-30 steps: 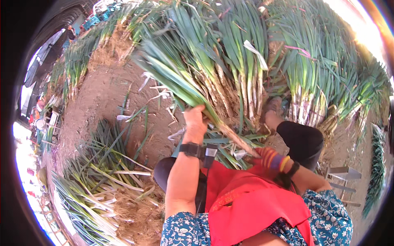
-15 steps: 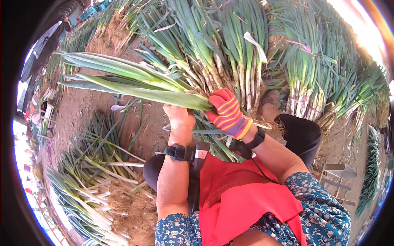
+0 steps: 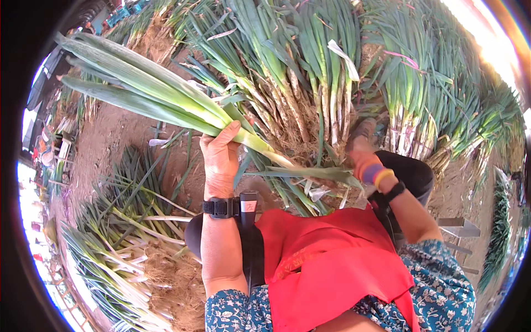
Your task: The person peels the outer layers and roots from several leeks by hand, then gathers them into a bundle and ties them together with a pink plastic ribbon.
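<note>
Observation: the left hand, bare, is closed around a green onion stalk at the point where the leaves meet the pale shank. The stalk lies raised and roughly level in front of the red apron, leaves fanning up and away to the person's left, the white end pointing right across the lap.

Change noted: half a second ago the right hand, in its striped glove, lay over the stalk just beside the left hand. It has since slid off toward the root end and now sits to the right of the apron, blurred with motion. The right hand appears to pull a limp outer leaf that trails from the shank; whether its fingers are closed on that leaf cannot be told through the blur.

Assessment: the outer skin is probably being stripped from the shank, with the left hand as anchor. The work on this stalk looks partly done, as loose leaf still hangs from it.

Surroundings: bundled onions stand beyond the apron; a loose pile of stalks lies on the soil to its left.
</note>
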The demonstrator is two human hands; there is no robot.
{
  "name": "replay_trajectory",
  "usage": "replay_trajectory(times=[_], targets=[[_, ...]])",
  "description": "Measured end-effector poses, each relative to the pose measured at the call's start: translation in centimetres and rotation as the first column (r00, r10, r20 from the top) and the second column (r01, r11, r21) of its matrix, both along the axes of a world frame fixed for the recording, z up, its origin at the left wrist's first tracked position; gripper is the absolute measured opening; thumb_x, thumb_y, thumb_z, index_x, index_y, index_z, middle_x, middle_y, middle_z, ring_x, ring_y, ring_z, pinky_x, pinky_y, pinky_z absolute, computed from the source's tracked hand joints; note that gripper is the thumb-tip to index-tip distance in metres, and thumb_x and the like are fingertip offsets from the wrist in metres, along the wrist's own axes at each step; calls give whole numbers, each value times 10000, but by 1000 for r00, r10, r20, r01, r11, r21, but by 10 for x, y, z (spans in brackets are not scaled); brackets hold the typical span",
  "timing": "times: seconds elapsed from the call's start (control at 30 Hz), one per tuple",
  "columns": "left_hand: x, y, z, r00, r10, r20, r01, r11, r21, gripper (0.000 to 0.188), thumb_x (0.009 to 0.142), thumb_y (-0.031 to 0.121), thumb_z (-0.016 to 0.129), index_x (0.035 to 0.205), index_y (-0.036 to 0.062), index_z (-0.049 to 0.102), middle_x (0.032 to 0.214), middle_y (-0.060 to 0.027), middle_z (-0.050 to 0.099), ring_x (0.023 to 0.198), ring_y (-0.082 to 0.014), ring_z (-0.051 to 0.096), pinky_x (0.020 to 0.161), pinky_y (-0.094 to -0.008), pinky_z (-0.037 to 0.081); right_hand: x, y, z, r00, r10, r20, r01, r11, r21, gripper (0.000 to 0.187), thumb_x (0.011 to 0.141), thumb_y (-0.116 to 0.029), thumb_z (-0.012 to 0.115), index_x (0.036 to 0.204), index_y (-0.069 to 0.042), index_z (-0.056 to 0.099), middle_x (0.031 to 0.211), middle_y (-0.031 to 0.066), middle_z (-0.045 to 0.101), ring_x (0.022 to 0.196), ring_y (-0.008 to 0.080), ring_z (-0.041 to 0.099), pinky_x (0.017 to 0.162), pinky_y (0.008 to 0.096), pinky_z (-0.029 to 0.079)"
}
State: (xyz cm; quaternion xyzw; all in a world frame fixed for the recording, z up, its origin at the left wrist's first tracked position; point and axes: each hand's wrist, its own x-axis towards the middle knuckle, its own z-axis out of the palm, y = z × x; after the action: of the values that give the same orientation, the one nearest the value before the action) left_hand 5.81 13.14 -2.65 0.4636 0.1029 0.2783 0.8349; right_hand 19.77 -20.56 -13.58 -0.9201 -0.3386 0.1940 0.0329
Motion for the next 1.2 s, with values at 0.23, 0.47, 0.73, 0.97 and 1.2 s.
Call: replay_trajectory(times=[0.23, 0.47, 0.73, 0.97, 1.2], targets=[[3, -29, 13, 960, -270, 69, 276, 957, -88, 362, 729, 63, 698, 1063, -15, 581, 982, -146, 645, 925, -259, 616, 859, -374, 469, -35, 158, 111, 771, 492, -405, 165, 460, 873, 420, 747, -133, 703, 1106, 33, 564, 928, 74, 644, 839, 89, 560, 769, 266, 460], [2, -15, 5, 963, -268, 8, 268, 960, -76, 344, 676, 12, 734, 998, 9, 616, 922, -62, 646, 841, -174, 614, 796, -305, 473, -41, 183, 118, 520, 558, -647, 477, 439, 762, 364, 638, -63, 724, 984, 9, 634, 860, 23, 638, 776, 87, 571, 693, 247, 464], [3, -10, -7, 991, 111, -74, -115, 992, -52, 340, 698, -24, 682, 1025, -28, 589, 932, -92, 643, 805, -190, 623, 759, -309, 496, -54, 210, 107, 930, 337, -148, -35, 480, 876, 329, 635, -67, 659, 958, -28, 609, 814, 120, 638, 786, 256, 616, 706, 339, 471], [4, 2, -13, 969, 235, -73, -245, 952, -185, 221, 767, -12, 645, 960, -43, 542, 832, -146, 610, 732, -276, 633, 668, -383, 547, -112, 158, 109, 642, 749, -164, -323, 459, 828, 321, 666, -169, 673, 937, -9, 609, 815, 191, 612, 771, 345, 594, 683, 374, 469], [-17, 16, 3, 983, 85, 161, -42, 967, -251, 198, 817, 129, 647, 957, 21, 558, 847, -112, 616, 839, -265, 612, 859, -448, 467, -34, 43, -7, 957, 159, -241, -114, 975, 190, 448, 675, -312, 679, 993, -10, 589, 828, 207, 622, 779, 323, 619, 692, 395, 485]])
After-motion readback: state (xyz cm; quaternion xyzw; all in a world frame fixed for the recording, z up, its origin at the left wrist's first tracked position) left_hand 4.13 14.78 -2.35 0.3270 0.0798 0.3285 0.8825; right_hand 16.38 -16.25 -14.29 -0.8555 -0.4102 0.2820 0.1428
